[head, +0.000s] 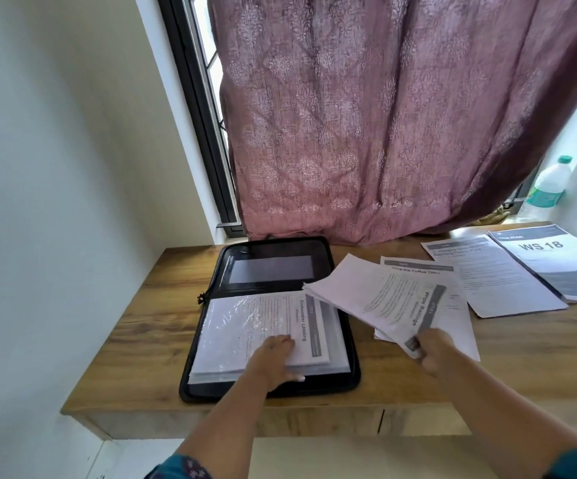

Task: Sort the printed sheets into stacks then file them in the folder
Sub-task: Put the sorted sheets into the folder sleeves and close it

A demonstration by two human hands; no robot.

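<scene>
A black zip folder (211,388) lies open on the wooden desk (149,326). In its lower half sits a stack of printed sheets headed "Dishwasher Loading" (256,326) under clear plastic. My left hand (275,357) rests flat on that stack's near edge with straight fingers. My right hand (432,350) pinches the near corner of a tilted bundle headed "Wipe Railings" (394,305), lifted just right of the folder. Beneath it lies a "Wipe the Coffee Table" sheet (415,267).
Further right on the desk lie another printed stack (494,274) and a "WS 18" stack (556,264). A plastic bottle (550,188) stands on the sill at the back right. A mauve curtain (366,115) hangs down to the desk's far edge. A white wall stands on the left.
</scene>
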